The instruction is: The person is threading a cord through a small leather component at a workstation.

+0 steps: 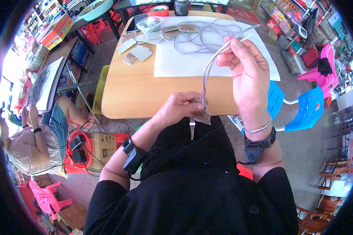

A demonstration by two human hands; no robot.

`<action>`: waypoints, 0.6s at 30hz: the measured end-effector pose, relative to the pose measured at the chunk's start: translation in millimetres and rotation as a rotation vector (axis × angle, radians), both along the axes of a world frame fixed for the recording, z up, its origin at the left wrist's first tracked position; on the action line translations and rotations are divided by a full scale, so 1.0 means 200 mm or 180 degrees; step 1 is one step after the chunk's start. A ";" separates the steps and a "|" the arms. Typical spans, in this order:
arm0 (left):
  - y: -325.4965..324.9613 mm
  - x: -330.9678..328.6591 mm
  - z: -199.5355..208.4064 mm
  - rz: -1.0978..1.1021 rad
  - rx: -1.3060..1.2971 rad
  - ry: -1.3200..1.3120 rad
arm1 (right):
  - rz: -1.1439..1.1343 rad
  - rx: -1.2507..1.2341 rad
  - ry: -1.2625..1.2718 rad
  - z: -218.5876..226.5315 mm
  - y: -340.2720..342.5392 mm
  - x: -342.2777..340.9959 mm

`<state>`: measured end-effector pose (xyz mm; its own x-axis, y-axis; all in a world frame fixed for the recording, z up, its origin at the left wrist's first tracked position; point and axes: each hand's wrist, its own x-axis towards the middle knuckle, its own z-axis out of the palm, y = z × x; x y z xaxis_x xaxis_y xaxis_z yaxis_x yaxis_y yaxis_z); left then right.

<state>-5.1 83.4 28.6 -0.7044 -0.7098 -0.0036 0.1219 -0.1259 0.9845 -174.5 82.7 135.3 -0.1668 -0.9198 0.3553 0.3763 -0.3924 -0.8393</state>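
Note:
My left hand [181, 106] is closed over the near edge of the table, pinching a small flat brownish-grey piece [202, 116] between thumb and fingers. A thin grey cord [205, 78] rises from that piece to my right hand [249, 64]. Raised over the white sheet [176, 66], my right hand pinches the cord between thumb and forefinger, and its light ends stick out past the fingertips. Behind it lies a loose tangle of grey cord [202, 43], joined by flat brown pieces [188, 28]. How the cord is fixed to the held piece cannot be made out.
Pale flat plates [141, 53] lie at the table's left, near a clear bowl [149, 24] of small parts. A red tape roll [159, 11] and dark jar [181, 8] stand behind. Blue chairs [308, 109] are at right. Another person [35, 145] works at left.

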 end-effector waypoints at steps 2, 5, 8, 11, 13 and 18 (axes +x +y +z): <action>-0.03 0.03 -0.03 0.0507 -0.0095 0.0078 | 0.0034 -0.0059 -0.0001 0.02 -0.03 -0.01; -0.05 0.04 -0.01 0.1174 0.0082 0.0215 | -0.0003 -0.0222 -0.0109 0.01 -0.09 -0.04; -0.06 0.10 0.05 0.1113 0.0326 0.0229 | -0.0005 -0.0036 -0.0063 -0.05 -0.17 -0.09; -0.09 0.19 0.09 0.0941 0.0863 0.0453 | 0.0287 -0.0015 -0.0216 -0.13 -0.27 -0.10; -0.13 0.24 0.09 0.1034 0.0900 0.0355 | 0.0347 0.0100 -0.0228 -0.19 -0.32 -0.09; -0.22 0.25 0.16 0.1319 0.0760 -0.0091 | 0.0611 0.0367 -0.0325 -0.28 -0.44 -0.09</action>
